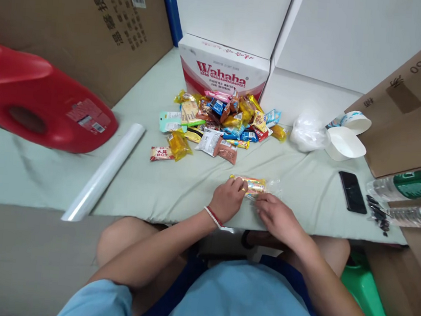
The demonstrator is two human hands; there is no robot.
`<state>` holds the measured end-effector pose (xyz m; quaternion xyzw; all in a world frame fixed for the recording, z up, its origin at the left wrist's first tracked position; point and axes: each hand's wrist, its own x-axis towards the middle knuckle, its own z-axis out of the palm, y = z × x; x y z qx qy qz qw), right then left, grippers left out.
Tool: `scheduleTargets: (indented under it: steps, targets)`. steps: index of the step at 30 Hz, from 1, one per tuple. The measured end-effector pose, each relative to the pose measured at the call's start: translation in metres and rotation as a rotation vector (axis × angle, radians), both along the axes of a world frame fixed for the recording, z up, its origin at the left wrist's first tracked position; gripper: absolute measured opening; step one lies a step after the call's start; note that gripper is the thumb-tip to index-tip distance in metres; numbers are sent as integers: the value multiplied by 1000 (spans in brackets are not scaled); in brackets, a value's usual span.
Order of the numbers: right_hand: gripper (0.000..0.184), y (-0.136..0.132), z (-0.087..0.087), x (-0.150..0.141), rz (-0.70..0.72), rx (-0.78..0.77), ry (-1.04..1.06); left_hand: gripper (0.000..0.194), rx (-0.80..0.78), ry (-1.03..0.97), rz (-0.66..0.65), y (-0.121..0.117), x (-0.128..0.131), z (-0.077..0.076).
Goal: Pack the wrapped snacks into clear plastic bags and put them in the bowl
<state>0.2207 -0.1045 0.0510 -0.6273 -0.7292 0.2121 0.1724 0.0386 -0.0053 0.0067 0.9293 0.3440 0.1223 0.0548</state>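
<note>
Near the table's front edge lies a small bundle of yellow and orange snack packets [255, 185] with clear plastic around it. My left hand [229, 195], wearing a beaded bracelet and a ring, has its fingers curled on the bundle's left end. At the right end, my right hand [274, 212] pinches the loose clear plastic [274, 187] low along its near side. Its fingertips are partly hidden. Beyond both hands sits a heap of wrapped snacks [217, 114], with a red-and-white packet [162, 154] at its near left.
A roll of clear film [106, 171] and a large red jug [46, 99] are on the left. Behind the heap stands a Wahaha carton [224, 63]. To the right are a bunched plastic bag [308, 132], white paper bowls [345, 144], a phone [353, 191] and plastic bottles [410, 186].
</note>
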Motion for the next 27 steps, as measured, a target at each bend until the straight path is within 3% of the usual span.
scheduleTargets:
  steps: [3, 5, 7, 10, 14, 17, 19, 23, 25, 27]
  targets:
    - [25, 10, 13, 22, -221, 150, 111, 33, 52, -2, -30, -1, 1, -11]
    - [33, 27, 16, 33, -321, 250, 82, 33, 69, -5, -32, -1, 2, -15]
    - [46, 43, 15, 42, -218, 194, 24, 33, 87, -11, -31, 0, 2, -18]
    - [33, 51, 9, 60, 1, 60, -72, 33, 107, -25, -16, 1, 1, -20]
    - [30, 20, 2, 91, 83, 132, -95, 33, 84, -39, 5, 1, -1, -21]
    - [32, -13, -7, 109, 81, 74, -84, 38, 65, -32, -12, 0, -1, -19]
    - [30, -24, -15, 112, -13, 55, -52, 43, 68, -16, -43, -1, -1, -17]
    - [35, -15, -32, 91, -439, 143, 10, 45, 85, 34, -81, -2, 1, -15]
    - [47, -3, -38, 77, -480, 118, -38, 45, 74, 46, -75, -3, 2, -14]
    - [36, 5, -38, 69, -400, 88, -91, 46, 55, 46, -71, -3, 2, -14]
